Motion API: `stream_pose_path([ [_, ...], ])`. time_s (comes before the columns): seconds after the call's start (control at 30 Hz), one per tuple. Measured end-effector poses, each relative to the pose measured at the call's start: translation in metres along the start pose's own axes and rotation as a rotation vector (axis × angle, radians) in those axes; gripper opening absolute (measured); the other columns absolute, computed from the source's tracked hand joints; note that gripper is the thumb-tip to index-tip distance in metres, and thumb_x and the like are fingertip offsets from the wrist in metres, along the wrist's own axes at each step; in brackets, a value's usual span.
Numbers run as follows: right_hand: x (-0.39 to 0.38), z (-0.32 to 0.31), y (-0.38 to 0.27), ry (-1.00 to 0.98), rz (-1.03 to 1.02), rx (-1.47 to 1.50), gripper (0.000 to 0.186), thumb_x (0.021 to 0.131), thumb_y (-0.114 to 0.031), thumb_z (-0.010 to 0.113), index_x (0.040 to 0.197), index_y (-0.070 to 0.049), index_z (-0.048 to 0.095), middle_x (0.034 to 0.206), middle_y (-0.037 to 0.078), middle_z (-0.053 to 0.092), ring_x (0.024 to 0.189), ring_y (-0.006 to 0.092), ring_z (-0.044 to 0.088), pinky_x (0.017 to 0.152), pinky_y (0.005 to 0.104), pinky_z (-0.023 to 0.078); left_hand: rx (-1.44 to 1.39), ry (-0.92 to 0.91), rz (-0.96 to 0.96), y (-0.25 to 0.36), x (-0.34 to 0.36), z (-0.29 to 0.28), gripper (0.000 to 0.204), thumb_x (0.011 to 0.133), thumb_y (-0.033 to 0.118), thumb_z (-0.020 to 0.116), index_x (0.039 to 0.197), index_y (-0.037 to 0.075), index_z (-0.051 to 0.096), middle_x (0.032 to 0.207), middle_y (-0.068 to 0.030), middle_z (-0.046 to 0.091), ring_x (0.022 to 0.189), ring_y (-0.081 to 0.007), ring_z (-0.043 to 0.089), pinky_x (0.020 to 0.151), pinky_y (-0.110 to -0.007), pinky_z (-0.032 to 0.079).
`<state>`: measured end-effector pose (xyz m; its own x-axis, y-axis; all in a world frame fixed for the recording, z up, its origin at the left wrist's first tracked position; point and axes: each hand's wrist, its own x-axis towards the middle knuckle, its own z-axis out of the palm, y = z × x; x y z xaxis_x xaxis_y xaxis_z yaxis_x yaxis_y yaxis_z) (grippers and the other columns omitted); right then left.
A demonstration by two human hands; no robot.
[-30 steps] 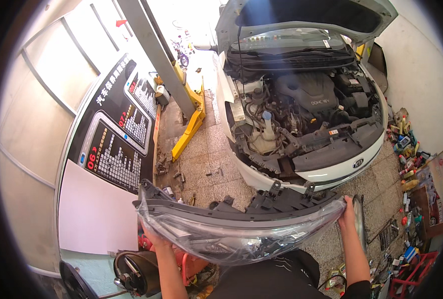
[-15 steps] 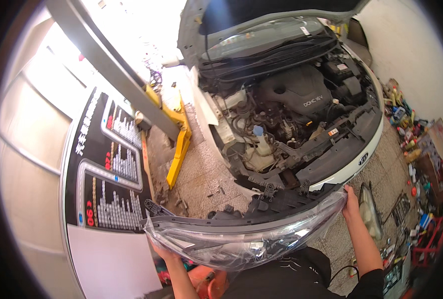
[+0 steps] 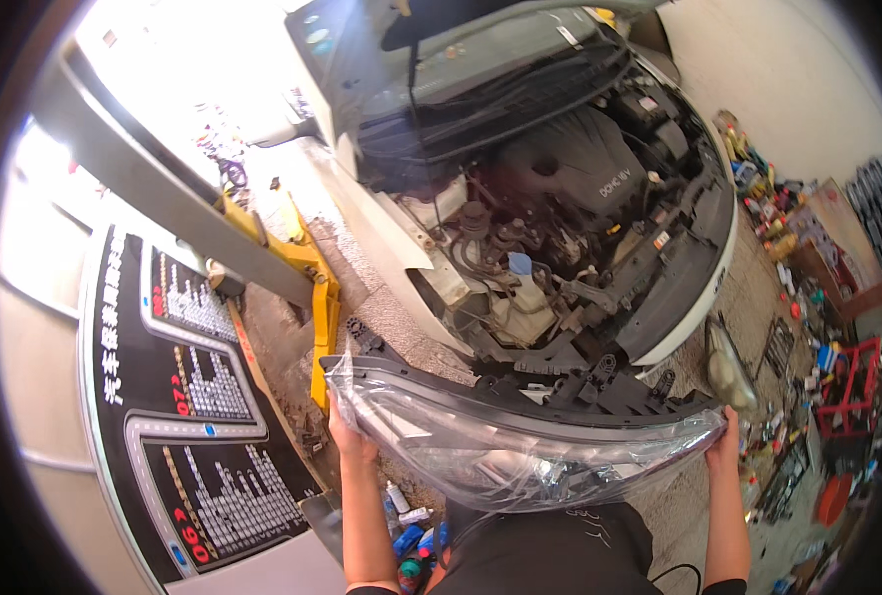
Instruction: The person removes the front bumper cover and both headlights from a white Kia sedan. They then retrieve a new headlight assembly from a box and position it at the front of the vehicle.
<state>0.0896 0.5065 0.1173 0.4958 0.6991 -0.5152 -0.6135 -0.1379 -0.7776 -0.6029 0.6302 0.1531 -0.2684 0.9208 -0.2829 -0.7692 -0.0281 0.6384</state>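
Observation:
A large car headlight (image 3: 535,474) with a black back housing and a clear lens wrapped in plastic film is held level across my front. My left hand (image 3: 350,432) is closed on its left end, and my right hand (image 3: 725,442) grips the narrower right end. Part of the fingers is hidden behind the headlight. Just beyond it stands a white car (image 3: 416,293) with its hood raised. Its engine bay shows a dark engine cover (image 3: 575,169) and a blue-capped reservoir (image 3: 522,302). The headlight's mounting tabs overlap the view of the car's front corner.
A grey lift post (image 3: 188,213) with a yellow arm (image 3: 324,332) stands left, beside a black printed board (image 3: 193,397). An old, yellowed headlight (image 3: 730,369) lies on the floor at right, near a red rack (image 3: 850,387) and scattered tools. Bottles (image 3: 411,540) stand near my left forearm.
My view has turned, so the car appears farther left. The headlight, still in both hands, now tilts with its left end raised and sits farther right in the picture.

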Motion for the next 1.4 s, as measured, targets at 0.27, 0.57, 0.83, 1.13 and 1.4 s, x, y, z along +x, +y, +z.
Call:
stream_pose_path([
  [0.27, -0.060, -0.050, 0.033, 0.161, -0.030, 0.040, 0.042, 0.093, -0.040, 0.067, 0.118, -0.008, 0.065, 0.117, 0.008, 0.070, 0.109, 0.0273, 0.064, 0.102, 0.0431, 0.049, 0.121, 0.022, -0.210, -0.059, 0.087, 0.014, 0.047, 0.108, 0.043, 0.037, 0.128, 0.008, 0.060, 0.117, -0.0108, 0.068, 0.106, -0.0271, 0.065, 0.096, -0.042, 0.051],
  [0.57, -0.048, -0.088, 0.097, 0.425, 0.162, 0.154, 0.041, 0.093, -0.043, 0.064, 0.114, -0.008, 0.066, 0.115, 0.010, 0.071, 0.108, 0.0286, 0.065, 0.103, 0.0437, 0.048, 0.262, 0.128, -0.334, -0.113, 0.124, 0.012, 0.048, 0.105, 0.044, 0.039, 0.128, 0.008, 0.061, 0.119, -0.0098, 0.069, 0.106, -0.0281, 0.065, 0.097, -0.043, 0.051],
  [0.83, 0.007, -0.093, 0.143, 0.433, 0.249, 0.245, 0.051, 0.094, -0.050, 0.059, 0.117, -0.004, 0.064, 0.123, 0.013, 0.069, 0.113, 0.0317, 0.063, 0.106, 0.0461, 0.046, 0.314, 0.199, -0.297, -0.148, 0.142, 0.017, 0.050, 0.103, 0.047, 0.042, 0.131, 0.009, 0.060, 0.120, -0.0100, 0.068, 0.109, -0.0291, 0.065, 0.098, -0.044, 0.050],
  [1.13, 0.052, -0.089, 0.196, 0.496, 0.320, 0.259, 0.040, 0.092, -0.041, 0.057, 0.108, -0.006, 0.067, 0.112, 0.011, 0.072, 0.105, 0.0307, 0.066, 0.100, 0.0450, 0.049, 0.309, 0.195, -0.251, -0.143, 0.166, -0.019, 0.045, 0.104, 0.045, 0.045, 0.126, 0.011, 0.062, 0.109, -0.0077, 0.069, 0.099, -0.0248, 0.067, 0.090, -0.041, 0.054],
  [1.4, 0.060, -0.130, 0.201, 0.492, 0.233, 0.194, 0.044, 0.093, -0.042, 0.052, 0.113, -0.006, 0.067, 0.114, 0.010, 0.070, 0.106, 0.0285, 0.065, 0.097, 0.0434, 0.051, 0.282, 0.268, -0.388, -0.198, 0.192, -0.031, 0.051, 0.103, 0.051, 0.044, 0.130, 0.011, 0.060, 0.119, -0.0086, 0.068, 0.110, -0.0281, 0.063, 0.101, -0.044, 0.047],
])
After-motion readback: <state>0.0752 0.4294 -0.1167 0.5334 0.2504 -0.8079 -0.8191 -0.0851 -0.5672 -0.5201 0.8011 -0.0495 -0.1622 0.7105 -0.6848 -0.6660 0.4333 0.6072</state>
